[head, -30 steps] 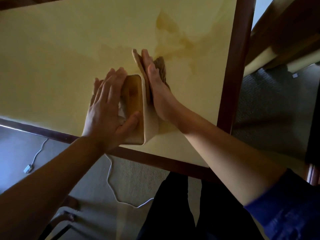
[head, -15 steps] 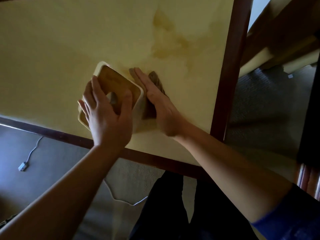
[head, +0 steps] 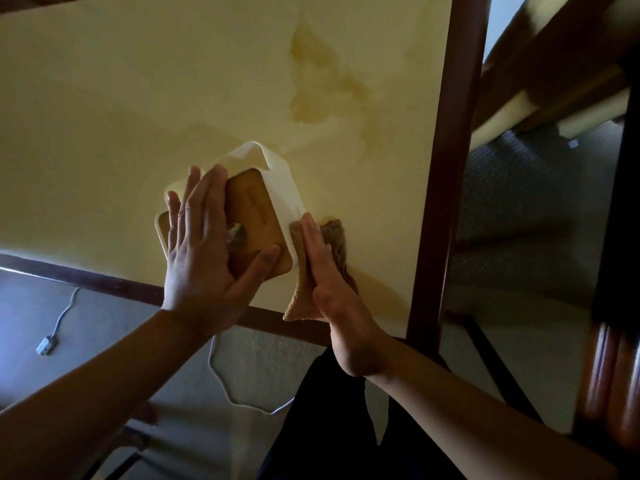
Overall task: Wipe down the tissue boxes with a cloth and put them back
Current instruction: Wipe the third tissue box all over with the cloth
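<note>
A white tissue box (head: 277, 188) with a wooden lid (head: 254, 216) stands on the cream table (head: 138, 98) near its front edge. My left hand (head: 204, 258) lies flat on the lid with straight fingers, the thumb spread to the right. A bit of tissue (head: 235, 233) shows at the lid's slot beside that hand. My right hand (head: 325, 282), fingers straight, presses a tan cloth (head: 334, 237) against the box's right side wall. The cloth hangs down below the hand toward the table edge.
The table has a dark wooden rim (head: 450, 168) on the right and front. A yellowish stain (head: 322, 81) marks the tabletop behind the box. A white cable (head: 221, 375) and plug (head: 46, 344) lie on the carpet. Wooden furniture (head: 609, 375) stands at the right.
The box has been turned on the table, so another side wall faces my right hand. My left hand went from gripping the lid to lying flat on it. The cloth hand moved nearer the table's front edge.
</note>
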`<state>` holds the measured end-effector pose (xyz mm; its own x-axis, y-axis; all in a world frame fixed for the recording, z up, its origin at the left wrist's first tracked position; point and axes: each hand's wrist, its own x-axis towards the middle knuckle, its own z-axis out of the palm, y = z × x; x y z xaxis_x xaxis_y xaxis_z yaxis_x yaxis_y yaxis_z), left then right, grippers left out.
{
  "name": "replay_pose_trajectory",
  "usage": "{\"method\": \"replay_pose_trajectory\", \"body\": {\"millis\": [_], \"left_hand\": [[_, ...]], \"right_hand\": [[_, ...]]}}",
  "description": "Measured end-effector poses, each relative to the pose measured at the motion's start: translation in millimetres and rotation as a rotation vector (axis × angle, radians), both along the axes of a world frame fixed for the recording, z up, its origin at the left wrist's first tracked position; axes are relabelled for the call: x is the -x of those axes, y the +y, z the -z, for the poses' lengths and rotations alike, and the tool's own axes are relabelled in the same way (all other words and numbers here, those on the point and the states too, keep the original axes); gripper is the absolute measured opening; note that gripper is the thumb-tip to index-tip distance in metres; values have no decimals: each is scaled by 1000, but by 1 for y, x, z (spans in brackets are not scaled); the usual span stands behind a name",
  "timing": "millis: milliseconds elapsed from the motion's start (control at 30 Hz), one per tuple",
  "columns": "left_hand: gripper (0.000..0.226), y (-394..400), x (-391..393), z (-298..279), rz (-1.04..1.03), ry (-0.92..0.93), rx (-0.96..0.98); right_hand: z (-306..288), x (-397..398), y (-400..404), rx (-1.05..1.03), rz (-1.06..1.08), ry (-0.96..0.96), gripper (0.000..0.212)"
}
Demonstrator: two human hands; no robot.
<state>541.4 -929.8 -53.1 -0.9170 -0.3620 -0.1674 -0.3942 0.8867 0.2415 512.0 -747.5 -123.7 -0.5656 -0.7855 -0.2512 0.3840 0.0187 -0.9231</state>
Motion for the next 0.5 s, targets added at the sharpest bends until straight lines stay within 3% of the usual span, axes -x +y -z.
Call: {"method": "replay_pose_trajectory", "body": {"millis": [100, 333, 433, 500], "left_hand": [[103, -2, 0, 1, 11, 13, -4], [98, -4, -1, 1, 23, 16, -5], [95, -2, 0, 0, 5, 17, 19], [93, 0, 1, 0, -2, 15, 34]], "right_hand": [[-8, 15, -5, 54, 1, -118, 98], [-1, 86, -83, 46, -1, 27, 75], [0, 100, -99, 44, -16, 85, 55], [-1, 99, -96, 55, -18, 96, 54]]}}
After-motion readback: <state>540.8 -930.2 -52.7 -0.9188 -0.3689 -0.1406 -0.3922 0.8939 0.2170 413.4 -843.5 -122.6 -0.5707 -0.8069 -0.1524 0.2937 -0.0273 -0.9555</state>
